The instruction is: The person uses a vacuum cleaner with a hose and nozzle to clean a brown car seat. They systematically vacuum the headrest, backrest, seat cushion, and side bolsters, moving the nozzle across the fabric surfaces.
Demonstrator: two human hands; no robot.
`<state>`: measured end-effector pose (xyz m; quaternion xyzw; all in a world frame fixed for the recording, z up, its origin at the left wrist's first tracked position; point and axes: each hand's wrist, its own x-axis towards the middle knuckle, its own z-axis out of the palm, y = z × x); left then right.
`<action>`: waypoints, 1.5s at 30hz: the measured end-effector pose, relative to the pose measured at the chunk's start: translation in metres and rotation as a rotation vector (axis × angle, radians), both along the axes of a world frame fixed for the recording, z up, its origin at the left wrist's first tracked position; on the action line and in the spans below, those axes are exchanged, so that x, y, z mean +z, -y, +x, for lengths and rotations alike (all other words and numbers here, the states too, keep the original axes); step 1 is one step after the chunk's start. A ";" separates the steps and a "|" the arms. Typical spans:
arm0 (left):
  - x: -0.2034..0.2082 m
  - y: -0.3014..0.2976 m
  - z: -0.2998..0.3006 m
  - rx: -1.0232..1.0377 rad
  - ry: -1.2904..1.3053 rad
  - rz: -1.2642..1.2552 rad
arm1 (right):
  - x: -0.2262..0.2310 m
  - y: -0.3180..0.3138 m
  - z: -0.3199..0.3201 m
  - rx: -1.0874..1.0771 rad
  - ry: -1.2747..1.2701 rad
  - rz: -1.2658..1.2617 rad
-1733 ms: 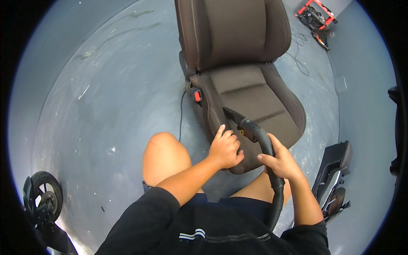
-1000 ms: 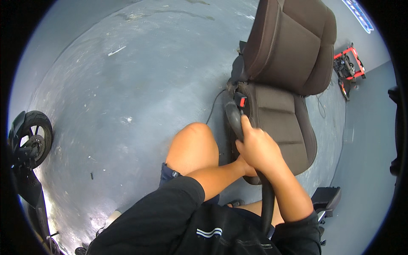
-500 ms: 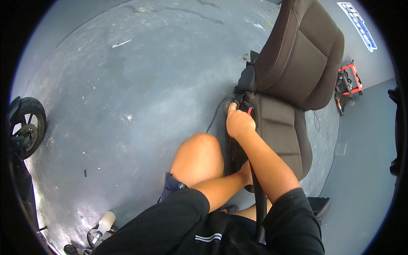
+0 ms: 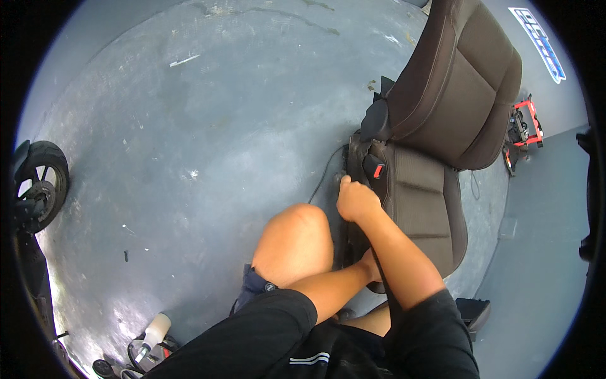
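Here my right hand [image 4: 355, 199] is curled shut on the left side edge of the brown car seat [image 4: 423, 196], close below its red buckle [image 4: 379, 170], gripping where trim meets cushion. My left hand [image 4: 369, 265] is mostly hidden under my right forearm; I cannot tell its grip. The seat sits upright on grey floor [image 4: 189, 139]; a wheel [image 4: 38, 183] stands well apart.
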<state>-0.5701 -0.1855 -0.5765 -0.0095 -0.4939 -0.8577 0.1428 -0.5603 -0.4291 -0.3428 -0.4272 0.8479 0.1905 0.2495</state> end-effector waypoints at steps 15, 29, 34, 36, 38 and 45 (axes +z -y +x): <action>0.083 0.052 0.032 -0.327 0.052 0.867 | 0.035 -0.012 0.018 0.179 -0.063 0.020; 0.055 0.035 0.021 -0.404 -0.045 1.028 | 0.043 0.019 0.031 0.153 -0.251 -0.053; 0.046 0.024 0.009 -0.132 -0.061 0.324 | 0.044 -0.005 0.026 0.248 0.037 0.209; 0.055 0.028 0.013 -0.095 -0.027 0.483 | 0.044 -0.013 0.022 0.265 -0.121 -0.054; 0.072 0.039 0.025 -0.100 0.090 -0.012 | 0.049 -0.022 0.022 0.270 -0.158 -0.094; 0.154 0.094 0.058 0.081 0.180 -0.787 | 0.151 -0.085 0.030 0.108 -0.081 0.045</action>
